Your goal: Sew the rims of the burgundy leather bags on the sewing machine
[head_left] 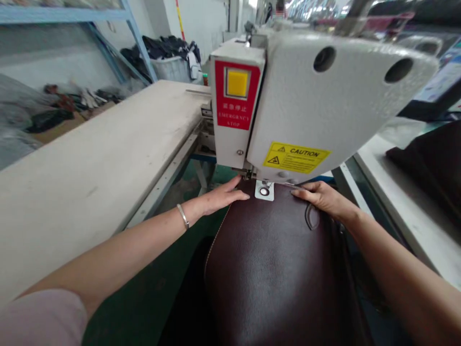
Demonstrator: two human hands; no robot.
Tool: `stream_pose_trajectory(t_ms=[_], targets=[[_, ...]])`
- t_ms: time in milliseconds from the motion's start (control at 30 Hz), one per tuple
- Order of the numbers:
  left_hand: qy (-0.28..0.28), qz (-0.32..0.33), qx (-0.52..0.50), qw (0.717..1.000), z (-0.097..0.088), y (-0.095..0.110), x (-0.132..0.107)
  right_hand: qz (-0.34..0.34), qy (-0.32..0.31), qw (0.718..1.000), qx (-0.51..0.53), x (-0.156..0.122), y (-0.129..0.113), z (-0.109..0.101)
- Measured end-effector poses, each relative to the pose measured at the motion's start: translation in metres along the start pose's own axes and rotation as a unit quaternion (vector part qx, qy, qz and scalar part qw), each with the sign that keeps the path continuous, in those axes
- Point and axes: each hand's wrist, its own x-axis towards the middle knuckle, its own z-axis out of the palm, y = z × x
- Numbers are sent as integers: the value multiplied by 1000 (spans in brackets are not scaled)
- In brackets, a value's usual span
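A dark brown leather bag (266, 269), with pale stitching along its left edge, lies under the head of a sewing machine (324, 96). On its top end sits a small pale metal plate (270, 196) with a round ring in it. My left hand (225, 196) rests at the bag's upper left edge, thumb and forefinger stretched out and apart. At the upper right, my right hand (319, 196) grips the bag's edge, thumb on top and fingertips partly hidden. A thin dark loop (311, 218) hangs just below that hand. The needle area is hidden behind the machine head.
A red emergency stop panel (237, 96) with a yellow button faces me. Pale worktops (90, 158) flank the machine. Dark material (432, 163) lies on the right one. Behind stand a filled bin (173, 67) and a blue rack (137, 38).
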Motion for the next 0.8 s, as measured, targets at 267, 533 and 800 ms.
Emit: stream_pose_trajectory(t_ms=[267, 533, 800], targets=[[-21, -43, -84, 995, 0, 4, 4, 1, 18, 1000, -12, -9, -1, 5], [-5, -27, -61, 998, 3, 3, 0, 1, 10, 1000, -24, -6, -1, 3], [-12, -9, -68, 998, 7, 5, -3, -11, -1, 999, -30, -3, 1, 1]])
